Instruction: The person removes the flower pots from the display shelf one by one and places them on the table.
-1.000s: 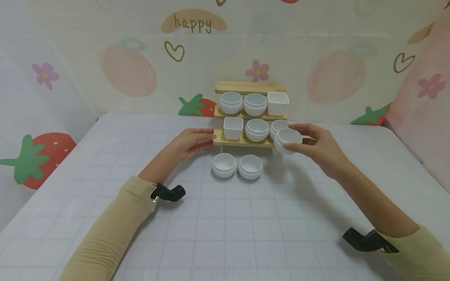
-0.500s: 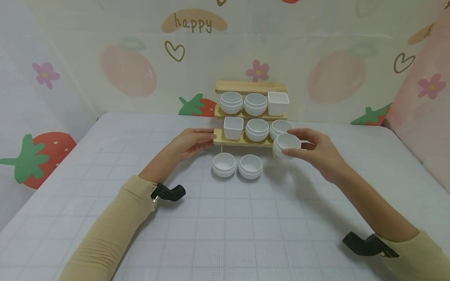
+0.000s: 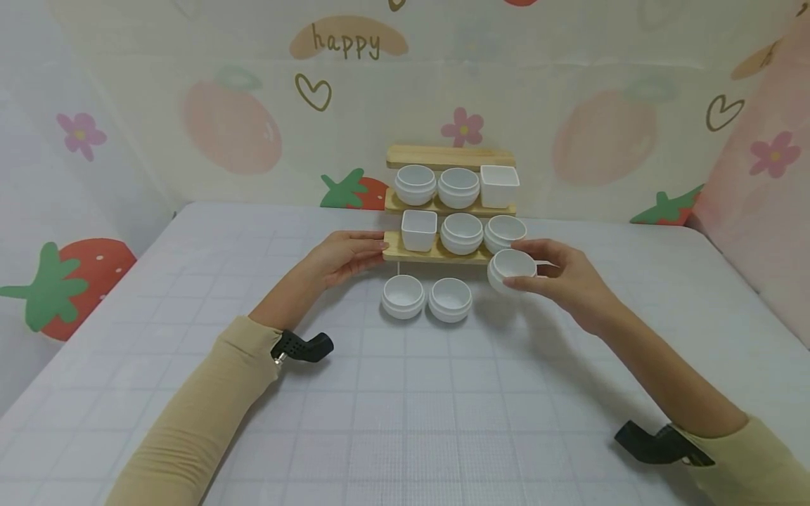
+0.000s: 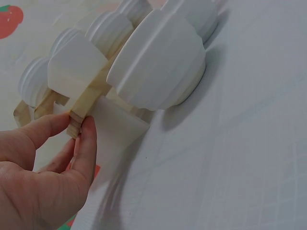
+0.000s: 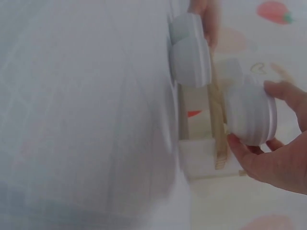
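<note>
My left hand (image 3: 344, 258) pinches the left end of the lowest wooden board (image 4: 88, 98) of a tiered display stand, thumb on one face and fingers on the other. In my right hand (image 3: 566, 277) is a small round white bowl (image 3: 511, 267), gripped at its side between thumb and fingers. It is off the table, in front of the lowest board's right end. On that board stand a square white bowl (image 3: 419, 230), a round white bowl (image 3: 461, 233) and, behind the held one, another round bowl (image 3: 505, 230).
Two round bowls (image 3: 403, 296) stand side by side on the white gridded table (image 3: 405, 407) before the stand. The middle board (image 3: 392, 204) carries two round bowls (image 3: 415, 185) and a square one (image 3: 499, 186). The top board (image 3: 449, 156) is bare. A patterned wall sheet (image 3: 354, 133) hangs behind.
My right hand has moved the round bowl down and slightly left, toward me, away from the one on the lowest board. The left hand keeps its place on the stand.
</note>
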A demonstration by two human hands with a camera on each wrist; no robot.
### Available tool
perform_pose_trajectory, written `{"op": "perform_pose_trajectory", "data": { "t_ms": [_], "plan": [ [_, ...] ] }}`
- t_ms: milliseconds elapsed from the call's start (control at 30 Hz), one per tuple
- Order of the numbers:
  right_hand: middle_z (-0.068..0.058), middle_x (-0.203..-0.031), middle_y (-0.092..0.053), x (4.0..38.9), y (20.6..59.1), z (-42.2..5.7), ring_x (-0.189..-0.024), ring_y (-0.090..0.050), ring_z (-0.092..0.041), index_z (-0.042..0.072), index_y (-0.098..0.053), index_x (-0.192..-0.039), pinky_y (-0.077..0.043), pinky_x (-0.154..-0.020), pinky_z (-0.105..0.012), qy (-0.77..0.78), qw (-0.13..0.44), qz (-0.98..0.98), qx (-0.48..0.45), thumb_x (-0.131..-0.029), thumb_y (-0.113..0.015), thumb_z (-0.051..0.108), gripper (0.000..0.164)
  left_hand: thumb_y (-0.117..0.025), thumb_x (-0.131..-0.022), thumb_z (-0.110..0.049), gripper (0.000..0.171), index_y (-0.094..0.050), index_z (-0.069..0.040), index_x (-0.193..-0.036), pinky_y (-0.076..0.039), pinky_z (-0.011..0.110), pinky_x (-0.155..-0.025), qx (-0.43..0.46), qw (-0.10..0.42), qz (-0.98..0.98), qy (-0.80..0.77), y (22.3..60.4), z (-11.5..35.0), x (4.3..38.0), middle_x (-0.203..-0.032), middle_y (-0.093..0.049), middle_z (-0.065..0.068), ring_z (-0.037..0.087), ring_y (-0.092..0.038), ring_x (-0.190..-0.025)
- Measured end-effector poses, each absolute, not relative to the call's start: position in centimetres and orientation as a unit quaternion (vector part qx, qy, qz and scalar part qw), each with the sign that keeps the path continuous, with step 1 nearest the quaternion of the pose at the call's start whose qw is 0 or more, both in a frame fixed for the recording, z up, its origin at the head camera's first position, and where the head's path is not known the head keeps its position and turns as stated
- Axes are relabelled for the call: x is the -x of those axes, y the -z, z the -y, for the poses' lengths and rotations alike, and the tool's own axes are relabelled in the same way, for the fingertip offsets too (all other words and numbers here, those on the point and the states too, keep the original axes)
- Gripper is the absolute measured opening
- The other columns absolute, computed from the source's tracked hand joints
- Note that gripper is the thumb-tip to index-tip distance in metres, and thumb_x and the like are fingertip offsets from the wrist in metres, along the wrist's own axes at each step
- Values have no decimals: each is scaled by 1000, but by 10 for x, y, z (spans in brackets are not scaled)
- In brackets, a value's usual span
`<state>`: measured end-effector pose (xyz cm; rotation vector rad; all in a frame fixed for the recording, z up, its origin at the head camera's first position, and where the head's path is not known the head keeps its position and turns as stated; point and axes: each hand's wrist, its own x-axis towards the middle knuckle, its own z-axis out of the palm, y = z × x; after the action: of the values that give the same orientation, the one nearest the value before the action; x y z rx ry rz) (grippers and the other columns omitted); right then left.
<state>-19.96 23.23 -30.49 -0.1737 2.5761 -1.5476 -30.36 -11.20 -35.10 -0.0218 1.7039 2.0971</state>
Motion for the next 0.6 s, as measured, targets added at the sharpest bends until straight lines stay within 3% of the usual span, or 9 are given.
{"op": "perform_pose_trajectory", "data": {
  "t_ms": [133, 433, 600],
  "plan": [
    [-13, -145, -57, 200, 309, -232, -101, -63, -12, 4, -54, -151, -54, -86, -14, 519, 69, -850, 61, -93, -81, 16, 65, -56, -107, 2, 53, -40, 10, -156, -63, 20, -89, 13, 217, -617, -756, 351, 112, 303, -155, -45, 25, 8, -69, -90],
    [-17, -150, -55, 202, 317, -230, -111, -61, -22, 2, -52, -152, -53, -87, -14, 509, 91, -854, 59, -93, -81, 16, 66, -56, -107, 2, 52, -41, 10, -156, -63, 19, -86, 14, 215, -616, -757, 349, 112, 302, -153, -47, 24, 8, -70, -89],
    [-17, -152, -54, 203, 321, -232, -122, -59, -30, 3, -51, -152, -52, -88, -15, 503, 101, -857, 57, -94, -81, 18, 67, -56, -107, 2, 52, -41, 10, -156, -61, 23, -94, 14, 215, -617, -757, 347, 112, 300, -154, -47, 24, 7, -70, -88]
  ]
}}
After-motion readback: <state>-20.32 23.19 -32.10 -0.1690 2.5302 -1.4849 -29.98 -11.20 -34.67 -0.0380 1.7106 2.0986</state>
